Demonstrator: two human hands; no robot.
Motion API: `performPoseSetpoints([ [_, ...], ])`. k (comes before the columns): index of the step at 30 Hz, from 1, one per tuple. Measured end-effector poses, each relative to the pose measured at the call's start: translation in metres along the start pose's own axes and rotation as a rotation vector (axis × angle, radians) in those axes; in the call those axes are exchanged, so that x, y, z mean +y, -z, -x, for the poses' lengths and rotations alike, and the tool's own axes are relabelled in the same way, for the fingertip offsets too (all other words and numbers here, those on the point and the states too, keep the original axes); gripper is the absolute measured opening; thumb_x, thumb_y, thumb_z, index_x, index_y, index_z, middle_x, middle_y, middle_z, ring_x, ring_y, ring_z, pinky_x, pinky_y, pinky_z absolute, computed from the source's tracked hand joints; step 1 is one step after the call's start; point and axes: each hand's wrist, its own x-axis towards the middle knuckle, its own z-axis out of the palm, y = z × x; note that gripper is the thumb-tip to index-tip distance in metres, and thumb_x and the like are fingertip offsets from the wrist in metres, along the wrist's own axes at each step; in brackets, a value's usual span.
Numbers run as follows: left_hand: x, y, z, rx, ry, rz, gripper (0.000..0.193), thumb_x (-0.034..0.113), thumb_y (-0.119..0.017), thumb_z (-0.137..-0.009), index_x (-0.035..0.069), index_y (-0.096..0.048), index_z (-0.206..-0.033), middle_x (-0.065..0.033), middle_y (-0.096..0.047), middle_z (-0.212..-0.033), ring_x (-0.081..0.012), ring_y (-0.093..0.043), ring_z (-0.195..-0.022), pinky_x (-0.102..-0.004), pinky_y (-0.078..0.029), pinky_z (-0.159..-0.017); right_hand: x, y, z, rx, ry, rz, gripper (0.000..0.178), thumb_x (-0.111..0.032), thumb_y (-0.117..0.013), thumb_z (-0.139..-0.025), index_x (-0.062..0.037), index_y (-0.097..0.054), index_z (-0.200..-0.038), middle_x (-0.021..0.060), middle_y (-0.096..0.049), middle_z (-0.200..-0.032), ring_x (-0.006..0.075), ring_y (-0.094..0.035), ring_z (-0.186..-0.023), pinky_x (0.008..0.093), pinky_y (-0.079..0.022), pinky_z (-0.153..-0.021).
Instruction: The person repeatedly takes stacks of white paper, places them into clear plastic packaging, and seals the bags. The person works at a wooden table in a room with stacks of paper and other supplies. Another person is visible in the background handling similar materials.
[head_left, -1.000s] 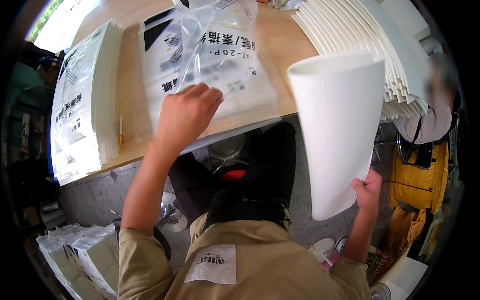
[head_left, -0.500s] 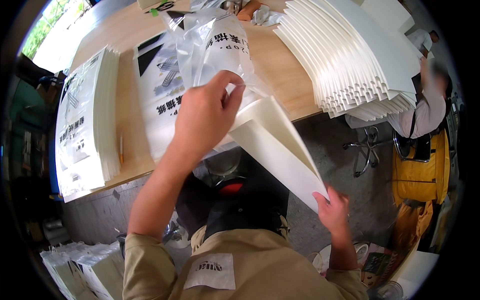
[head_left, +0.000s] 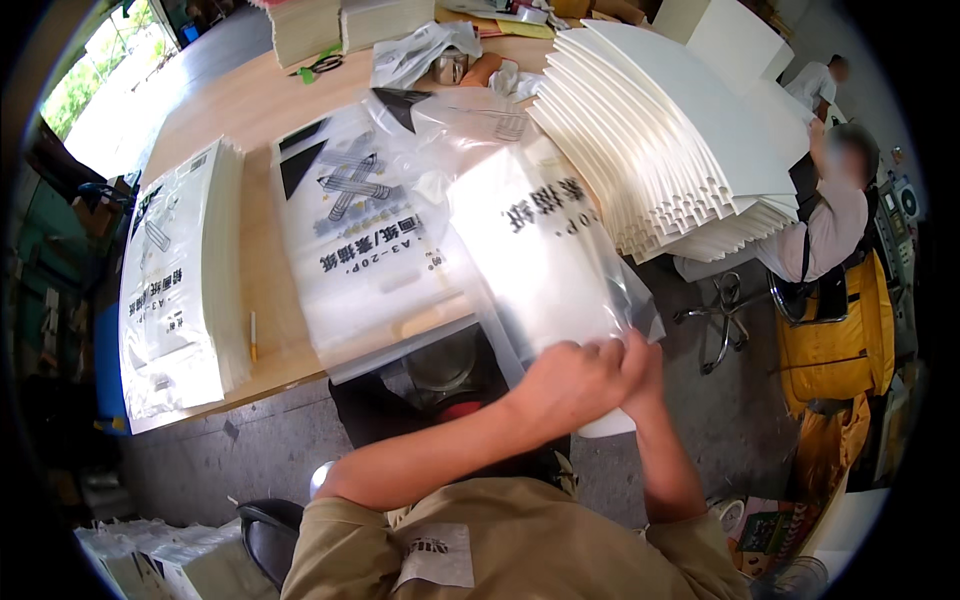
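A clear printed plastic bag [head_left: 640, 300] is drawn over a bundle of white drawing paper [head_left: 540, 285] at the table's front edge. My left hand [head_left: 572, 385] has crossed to the right, its fingers closed on the bag's open end. Right beside it, my right hand [head_left: 642, 375] is closed around the near end of the paper; its grip is partly hidden by the left hand. A corner of white paper pokes out below the hands. Left of the bundle lies a pile of flat printed plastic bags [head_left: 370, 240].
A stack of bagged paper [head_left: 180, 290] stands at the table's left, with a thin orange-and-white stick [head_left: 253, 337] beside it. Fanned white paper bundles [head_left: 670, 130] rise at the right. Scissors [head_left: 322, 66] lie at the back. A seated person [head_left: 835, 210] is beyond the right side.
My left hand has moved right and toward me, bringing the bag over the paper. The paper bundle, bare before, is now mostly inside the bag. Both hands have come together.
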Motion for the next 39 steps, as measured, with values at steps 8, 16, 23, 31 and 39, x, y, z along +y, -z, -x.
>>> performPoseSetpoints([
  [8, 0.040, -0.011, 0.021, -0.013, -0.041, 0.134, 0.048, 0.008, -0.061, -0.075, -0.005, -0.057, -0.122, -0.0027, -0.060, -0.078, -0.0135, -0.064, -0.060, -0.0277, -0.051, -0.048, -0.040, -0.037, -0.096, -0.004, -0.071, -0.051, 0.026, -0.022, -0.068, -0.088, -0.0008, -0.068, -0.103, 0.0177, -0.071, -0.092, 0.0333, -0.068, -0.082, 0.0414, -0.054, -0.070],
  [16, -0.016, 0.038, 0.024, 0.120, 0.097, 0.007, 0.048, 0.010, -0.062, -0.073, 0.000, -0.059, -0.119, -0.0040, -0.053, -0.072, -0.0191, -0.061, -0.058, -0.0310, -0.049, -0.049, -0.062, -0.108, -0.181, -0.106, 0.155, 0.342, 0.028, -0.021, -0.071, -0.085, 0.0013, -0.068, -0.103, 0.0190, -0.072, -0.095, 0.0338, -0.070, -0.086, 0.0419, -0.055, -0.075],
  [23, -0.063, 0.056, 0.046, 0.249, 0.307, -0.111, 0.029, 0.001, -0.065, -0.078, 0.007, -0.067, -0.106, -0.0033, -0.051, -0.070, -0.0206, -0.059, -0.056, -0.0331, -0.049, -0.051, -0.083, -0.180, -0.225, -0.108, 0.099, 0.611, 0.029, -0.020, -0.068, -0.083, 0.0005, -0.069, -0.104, 0.0196, -0.072, -0.097, 0.0351, -0.071, -0.091, 0.0426, -0.056, -0.078],
  [31, -0.085, 0.037, 0.070, 0.190, 0.383, -0.118, 0.033, 0.002, -0.062, -0.078, 0.007, -0.065, -0.110, -0.0056, -0.055, -0.074, -0.0234, -0.062, -0.062, -0.0356, -0.050, -0.054, -0.070, -0.178, -0.243, -0.453, 0.124, 0.143, 0.086, -0.063, -0.076, -0.073, 0.0038, -0.060, -0.123, 0.0187, -0.070, -0.104, 0.0316, -0.068, -0.098, 0.0407, -0.052, -0.090],
  [39, -0.088, 0.030, 0.073, 0.127, 0.474, -0.125, 0.033, 0.007, -0.066, -0.086, 0.008, -0.064, -0.119, -0.0051, -0.062, -0.070, -0.0257, -0.064, -0.060, -0.0372, -0.053, -0.056, -0.030, -0.167, -0.192, -0.236, 0.394, 0.921, 0.084, -0.057, -0.062, -0.086, -0.0001, -0.046, -0.145, 0.0199, -0.032, -0.158, 0.0367, -0.018, -0.150, 0.0582, -0.019, -0.117],
])
